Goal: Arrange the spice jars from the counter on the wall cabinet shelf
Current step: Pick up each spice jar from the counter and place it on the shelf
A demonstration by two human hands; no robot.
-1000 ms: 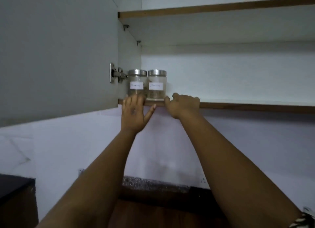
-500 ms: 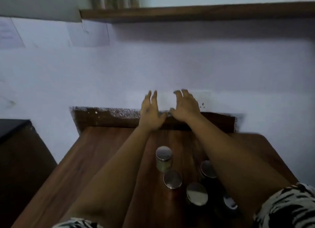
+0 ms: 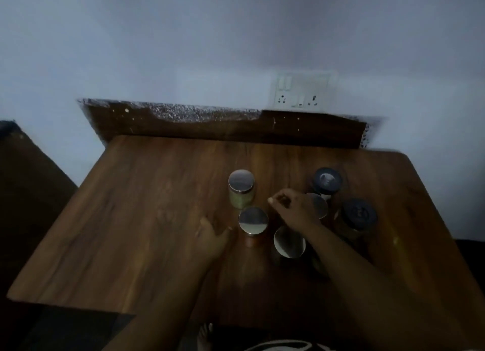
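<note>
Wooden counter carries six spice jars as your left hand, fingers loose and empty, nears a steel-lidded jar while your right hand, loosely curled, holding nothing, hovers farther back over another jar.

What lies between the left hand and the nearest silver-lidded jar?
Head view: only a narrow strip of bare wooden counter separates the left hand from the silver-lidded jar.

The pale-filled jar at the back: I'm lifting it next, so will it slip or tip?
The jar looks like smooth glass, so probably slippery and breakable. It seems full, so likely heavy for its size. Standing upright on the flat counter, it should resist tipping.
</note>
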